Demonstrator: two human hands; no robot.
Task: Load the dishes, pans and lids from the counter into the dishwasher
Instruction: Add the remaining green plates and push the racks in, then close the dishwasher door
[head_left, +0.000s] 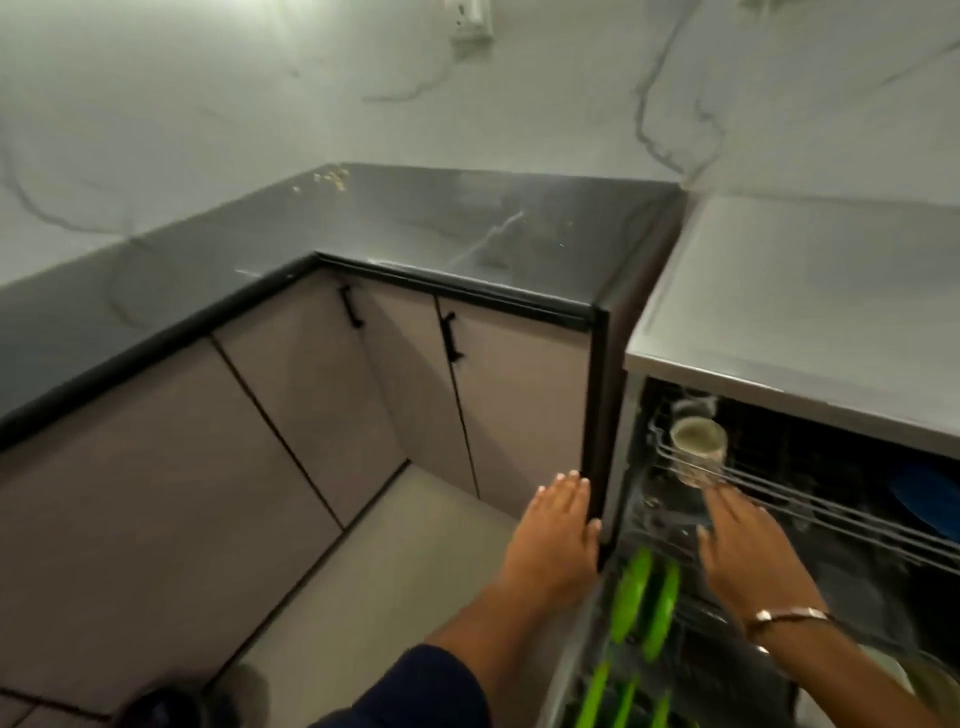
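Dishwasher (727, 467): lower right of the frame, door down, both racks partly in view; its grey top runs toward the upper right.
Upper rack (810, 512): wire bars slant from centre right down toward the right edge; a pale cup (697, 451) lies on its side at the rack's left end, mouth turned toward the camera.
Lower rack: green plates (645, 595) stand on edge at bottom centre right, more green rims below them near the bottom edge.
Right hand (748, 551): fingers straight and slightly spread, holding nothing, fingertips just below the cup and at the upper rack's front bars; whether they touch the wire is blurred.
Left hand (558, 530): fingers straight and together, palm flat against the dark cabinet edge (597, 415) beside the machine, apparently bracing.
Counter (363, 228): dark, across the upper left and centre; no dishes, pans or lids show on the visible part.
Key relation: the cup sits above and left of the right fingertips, its long axis pointing toward the camera; the right hand is clearly the nearer one.
Judgement: loading looks close to done, likely a rack adjustment or push next.
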